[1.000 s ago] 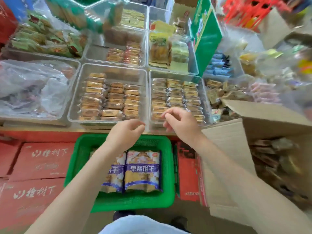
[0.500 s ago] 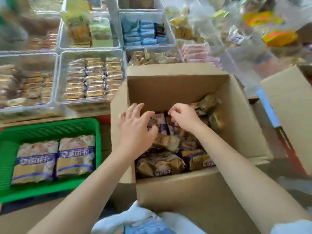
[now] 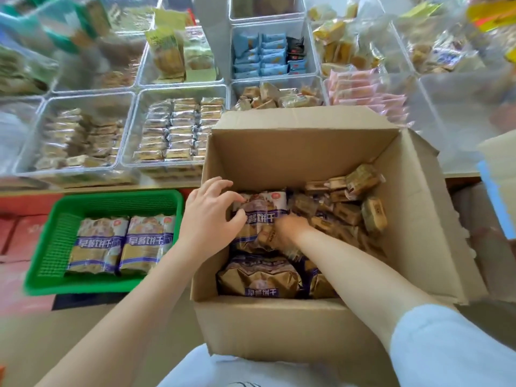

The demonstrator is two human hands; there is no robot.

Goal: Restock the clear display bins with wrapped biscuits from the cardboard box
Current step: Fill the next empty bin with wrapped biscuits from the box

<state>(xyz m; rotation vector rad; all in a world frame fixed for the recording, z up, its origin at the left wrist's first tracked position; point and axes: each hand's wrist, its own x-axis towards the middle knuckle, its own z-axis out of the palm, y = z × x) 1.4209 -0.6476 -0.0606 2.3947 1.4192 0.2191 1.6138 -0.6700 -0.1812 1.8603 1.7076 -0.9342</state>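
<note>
1. Head view, the box: both hands are down in the cardboard box (image 3: pixel 307 325). The left hand (image 3: pixel 208 219) has its fingers curled over the top edge of a big purple-banded bag (image 3: pixel 262 212). The right hand (image 3: pixel 287 230) is buried among the small wrapped biscuits (image 3: pixel 346 212) — can't tell if it's grabbed any.
2. Same view, the shelf: the two nearest clear bins (image 3: pixel 173 129) already hold neat rows but aren't packed to the rim, and the box looks far from empty — so I'd guess restocking is somewhere mid-way, plenty left.
3. Off to the left, a green basket (image 3: pixel 55 247) holds two more big bags.
</note>
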